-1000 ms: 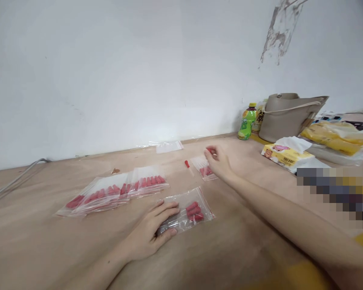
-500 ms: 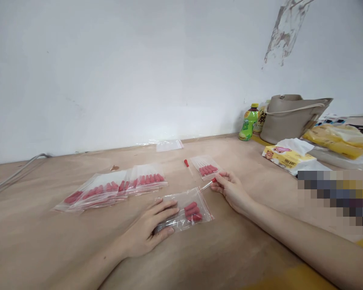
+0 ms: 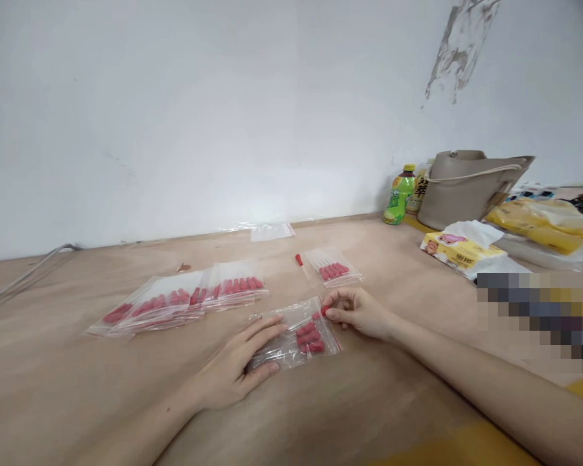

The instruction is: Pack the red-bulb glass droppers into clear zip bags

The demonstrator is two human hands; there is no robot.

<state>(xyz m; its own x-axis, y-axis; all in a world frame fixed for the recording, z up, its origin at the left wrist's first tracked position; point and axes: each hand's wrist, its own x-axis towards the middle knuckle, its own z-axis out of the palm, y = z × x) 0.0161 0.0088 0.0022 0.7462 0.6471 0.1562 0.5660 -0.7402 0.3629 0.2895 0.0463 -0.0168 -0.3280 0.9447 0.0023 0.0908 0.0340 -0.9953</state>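
Note:
A clear zip bag point(image 3: 279, 353) with several red-bulbed droppers in it lies flat in front of me. My left hand point(image 3: 238, 362) rests on its left part, fingers spread and flat. At the bag's right-hand mouth, my right hand point(image 3: 350, 312) pinches the red bulb of a dropper point(image 3: 325, 310), whose glass tube lies inside the bag. Just beyond, a single dropper point(image 3: 299, 261) lies loose on the brown paper. Beside it is another zip bag point(image 3: 333, 266) holding several droppers.
Overlapping filled dropper bags point(image 3: 175, 301) lie to the left. Flat plastic bags point(image 3: 272, 232) sit by the wall. On the right are a green bottle point(image 3: 399, 197), a grey handbag point(image 3: 459, 194), a tissue pack point(image 3: 459, 249) and a yellow package point(image 3: 547, 220). A cable point(image 3: 34, 266) runs at far left.
My right hand has moved left and nearer, sliding the dropper's glass tube into the bag up to around its bulb. My left hand has stayed on the bag.

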